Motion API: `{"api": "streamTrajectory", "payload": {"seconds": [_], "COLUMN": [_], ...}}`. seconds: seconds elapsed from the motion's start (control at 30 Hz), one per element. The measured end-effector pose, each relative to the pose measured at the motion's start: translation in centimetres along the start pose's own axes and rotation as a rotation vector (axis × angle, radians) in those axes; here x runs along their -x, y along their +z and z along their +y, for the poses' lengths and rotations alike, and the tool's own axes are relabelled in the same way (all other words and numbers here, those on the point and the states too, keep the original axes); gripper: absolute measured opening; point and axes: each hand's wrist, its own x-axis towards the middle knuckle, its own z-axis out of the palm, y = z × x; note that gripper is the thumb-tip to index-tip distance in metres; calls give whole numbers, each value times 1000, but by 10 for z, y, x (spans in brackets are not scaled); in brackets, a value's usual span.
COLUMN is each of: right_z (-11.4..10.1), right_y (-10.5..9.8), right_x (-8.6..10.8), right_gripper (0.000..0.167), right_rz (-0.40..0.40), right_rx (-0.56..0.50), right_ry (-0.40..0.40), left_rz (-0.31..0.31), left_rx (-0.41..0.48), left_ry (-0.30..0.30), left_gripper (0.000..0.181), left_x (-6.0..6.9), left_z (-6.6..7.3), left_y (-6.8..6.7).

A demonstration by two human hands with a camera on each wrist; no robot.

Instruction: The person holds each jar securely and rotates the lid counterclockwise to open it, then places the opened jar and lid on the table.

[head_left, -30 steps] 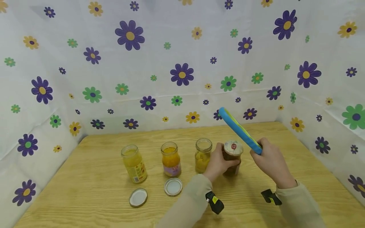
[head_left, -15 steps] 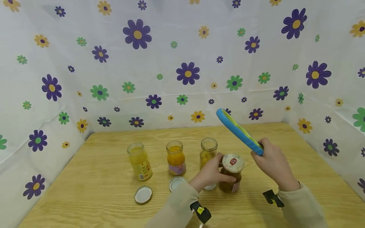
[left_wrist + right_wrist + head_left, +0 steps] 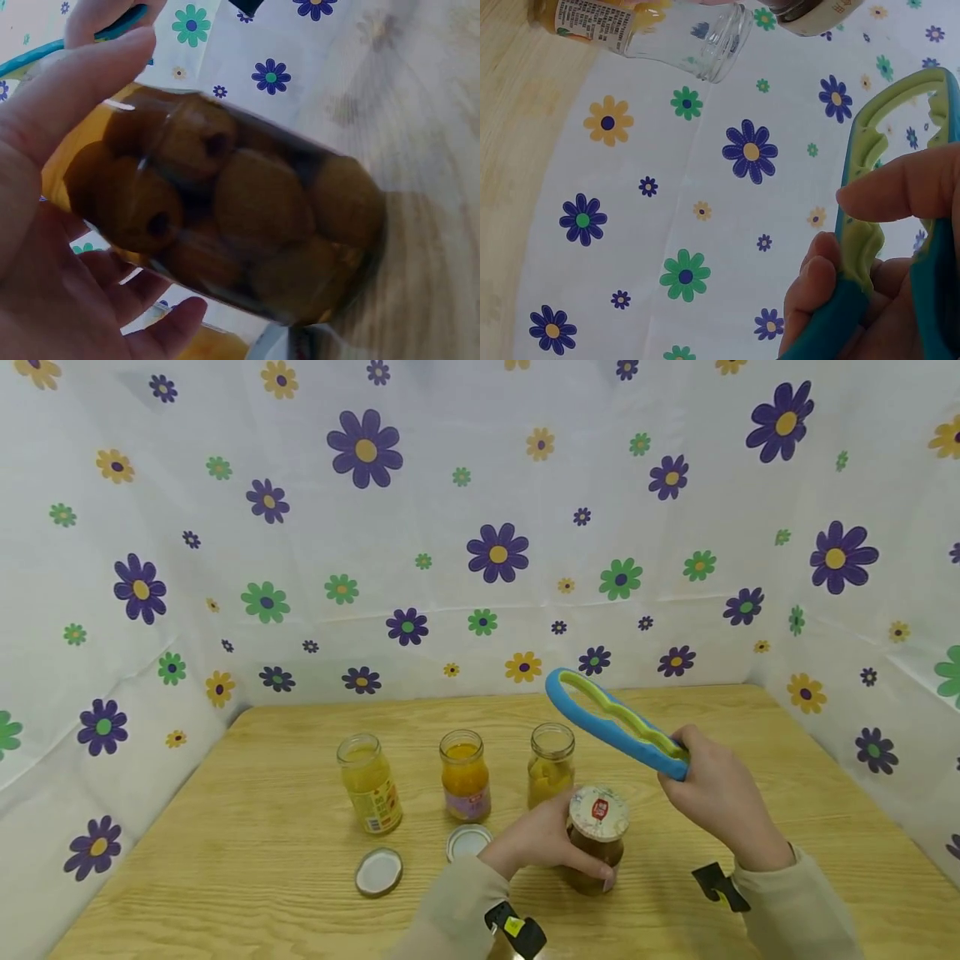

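Observation:
My left hand (image 3: pixel 543 837) grips a lidded glass jar (image 3: pixel 596 852) of dark syrup at the front right of the row. In the left wrist view round brown fruits show through the jar's glass (image 3: pixel 225 202), with the thumb on one side and the fingers on the other. A patterned white lid (image 3: pixel 598 814) with a red mark covers its top. My right hand (image 3: pixel 731 793) holds a blue and green jar opener (image 3: pixel 611 739) by its handles, raised to the right of the jars. The opener's wavy green inner edges (image 3: pixel 866 150) face each other in the right wrist view, apart from any jar.
Three uncapped jars stand behind: a pale yellow one (image 3: pixel 371 789), an orange one (image 3: pixel 465 781) and one with yellow fruit pieces (image 3: pixel 551 772). Two removed lids lie nearer, one left (image 3: pixel 378 872), one middle (image 3: pixel 468 842). A flowered cloth (image 3: pixel 420 527) encloses the wooden table (image 3: pixel 225 860).
My left hand has brought the lidded jar nearer and slightly left, away from the fruit-piece jar. The opener has tipped lower and turned, so its loop now shows.

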Motion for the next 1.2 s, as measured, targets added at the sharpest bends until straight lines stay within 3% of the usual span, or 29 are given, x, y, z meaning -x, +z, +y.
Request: {"api": "streamTrajectory", "payload": {"seconds": [0.3,0.63,0.73,0.87,1.03,1.2], "right_z": [-10,-12,-12,-14,-19,-26], "right_y": [-1,-11,-13,-15,-15,-10], "right_x": [0,5,6,9,11,14], "right_gripper": [27,27,28,29,29,29], "right_rz": [34,82,83,89,100,131], "right_rx": [48,128,134,135,141,171], "right_ry": [-76,-131,-133,-144,-187,-249], "left_rz": [85,183,254,393,558,659], "left_rx": [63,8,34,98,131,123], "left_ry": [-25,66,67,63,134,217], "left_gripper": [56,49,48,48,56,56], "left_x": [1,5,9,16,24,26], "left_z": [-2,8,14,23,31,31], "left_y": [8,7,0,-8,-16,-21]}}
